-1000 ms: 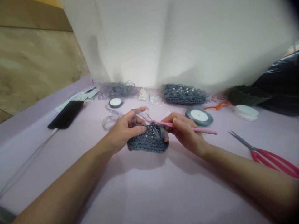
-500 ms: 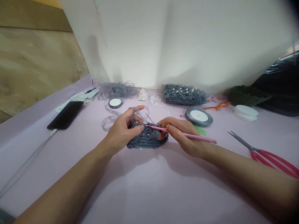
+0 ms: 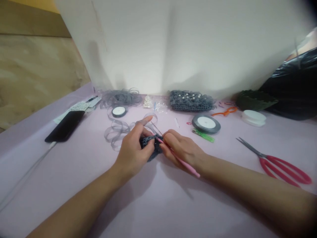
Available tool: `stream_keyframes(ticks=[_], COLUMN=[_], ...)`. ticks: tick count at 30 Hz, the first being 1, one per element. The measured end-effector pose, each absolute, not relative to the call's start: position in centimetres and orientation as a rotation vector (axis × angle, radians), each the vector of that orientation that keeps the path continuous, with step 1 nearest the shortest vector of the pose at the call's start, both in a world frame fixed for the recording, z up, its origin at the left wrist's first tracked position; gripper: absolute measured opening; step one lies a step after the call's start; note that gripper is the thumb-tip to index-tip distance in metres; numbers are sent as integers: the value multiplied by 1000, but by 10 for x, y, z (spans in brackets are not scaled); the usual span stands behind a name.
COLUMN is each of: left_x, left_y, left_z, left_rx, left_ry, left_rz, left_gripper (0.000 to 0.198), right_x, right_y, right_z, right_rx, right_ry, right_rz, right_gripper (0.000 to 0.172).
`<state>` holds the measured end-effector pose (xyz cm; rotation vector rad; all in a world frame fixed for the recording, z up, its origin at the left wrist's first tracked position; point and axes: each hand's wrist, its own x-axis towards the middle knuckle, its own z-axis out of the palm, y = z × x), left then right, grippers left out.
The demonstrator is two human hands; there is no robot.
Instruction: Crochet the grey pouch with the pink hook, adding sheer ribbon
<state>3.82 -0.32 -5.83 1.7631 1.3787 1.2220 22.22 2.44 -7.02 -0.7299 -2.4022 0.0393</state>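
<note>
A dark grey-blue crocheted piece [image 3: 155, 152] is pinched in my left hand [image 3: 135, 145], thumb in front and fingers behind. My right hand [image 3: 184, 148] closes round a pink crochet hook [image 3: 184, 162], whose handle slants down to the right. The hook's tip meets the top edge of the crochet, mostly covered by fingers. Sheer grey ribbon [image 3: 116, 130] lies in loose curls left of my left hand, and a strand loops up behind it. A thin needle-like line rises between the hands; I cannot tell what it is.
Behind stand a finished-looking crocheted piece with beads [image 3: 190, 100], a ribbon pile [image 3: 120, 97] and ribbon spools [image 3: 206, 123]. Red-handled scissors [image 3: 274, 162] lie right, a green-handled tool [image 3: 204, 135] nearer. At left are a black phone [image 3: 65, 126] on a cable and papers [image 3: 76, 107].
My right hand has moved left and turned, so the hook now slopes more steeply downward. The crocheted piece is bunched and more hidden between my hands. The view has shifted slightly.
</note>
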Motion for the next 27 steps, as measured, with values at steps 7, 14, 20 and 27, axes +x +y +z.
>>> stream_keyframes(ticks=[7,14,20,27], left_x=[48,21,16,29], left_y=[-2,10,12,2], left_z=[-57,-50,-48,-53], left_rx=[836,874,925,1168], left_ry=[986,873,899,1046], left_rz=[1191,908,896,1173], left_gripper=[65,68,71,69], right_x=[227,236,239,235], right_y=[38,41,40,36], right_z=[-81,-74,-72,-73], right_rx=[-594,-357,-371,-452], right_ry=[-2336,-2359,-2342,-2320], right_rz=[-141,128,220,188], right_gripper=[19,10,10,9])
